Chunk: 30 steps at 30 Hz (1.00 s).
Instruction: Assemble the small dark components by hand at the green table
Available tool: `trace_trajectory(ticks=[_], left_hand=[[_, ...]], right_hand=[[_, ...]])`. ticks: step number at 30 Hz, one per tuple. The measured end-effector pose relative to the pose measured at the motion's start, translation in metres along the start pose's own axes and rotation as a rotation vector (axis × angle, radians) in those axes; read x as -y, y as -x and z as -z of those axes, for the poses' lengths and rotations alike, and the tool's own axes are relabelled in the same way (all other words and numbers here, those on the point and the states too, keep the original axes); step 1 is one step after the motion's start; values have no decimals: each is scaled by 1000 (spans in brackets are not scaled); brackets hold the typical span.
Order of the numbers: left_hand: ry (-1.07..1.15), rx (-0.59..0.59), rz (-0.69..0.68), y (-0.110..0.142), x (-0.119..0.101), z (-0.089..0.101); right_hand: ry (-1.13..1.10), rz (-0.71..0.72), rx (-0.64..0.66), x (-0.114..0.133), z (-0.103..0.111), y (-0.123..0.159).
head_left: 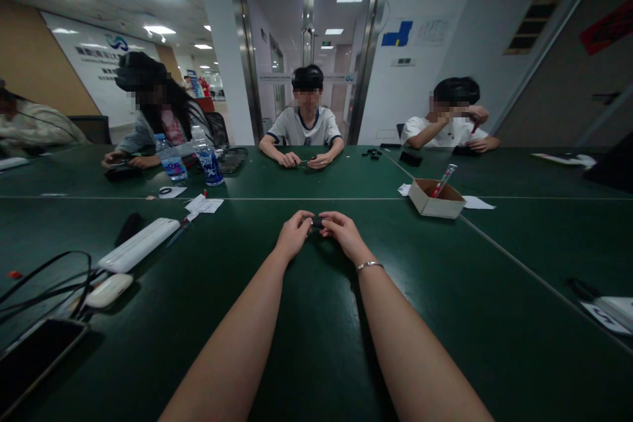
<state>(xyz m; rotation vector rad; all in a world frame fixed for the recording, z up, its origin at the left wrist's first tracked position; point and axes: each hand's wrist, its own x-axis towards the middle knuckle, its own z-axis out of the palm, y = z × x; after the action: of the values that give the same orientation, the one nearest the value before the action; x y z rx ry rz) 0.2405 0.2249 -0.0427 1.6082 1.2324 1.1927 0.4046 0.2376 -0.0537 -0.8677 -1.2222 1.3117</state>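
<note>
A small dark piece [317,221] is held between my two hands, just above the green table [316,316]. It looks black and blocky, but it is too small for me to tell its kind. My left hand [295,232] pinches its left end with thumb and forefinger. From the other side, my right hand [342,231] grips the right end, its fingers curled. A silver bracelet [370,266] circles my right wrist. Fingertips cover part of the piece.
Left of me lie a white power bank [140,245], a white case [109,291], cables and a phone [39,362]. A cardboard box [435,208] with a red-and-white tube stands to the right. Bottles [208,158] stand farther back. Several people sit opposite.
</note>
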Motion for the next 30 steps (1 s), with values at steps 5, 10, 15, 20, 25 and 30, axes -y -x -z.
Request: trace_trajectory(ticks=[5,10,15,20,25,30], left_hand=[[-31,-19,-16,-1,3,0],[6,2,2,-1,4,0],[2,8,4,-1,2,1],[11,14,16,0,1,1],[9,22,12,0,0,2],[-3,4,-2,0,1,2]], right_hand=[[-5,-6,-2,0,0,-1],[2,2,0,-1,0,-1],[8,2,1,-2,1,-1],[9,2,11,-3,2,-1],[5,-2,1,-3,2,-2],[6,-7,5,-2,1,-1]])
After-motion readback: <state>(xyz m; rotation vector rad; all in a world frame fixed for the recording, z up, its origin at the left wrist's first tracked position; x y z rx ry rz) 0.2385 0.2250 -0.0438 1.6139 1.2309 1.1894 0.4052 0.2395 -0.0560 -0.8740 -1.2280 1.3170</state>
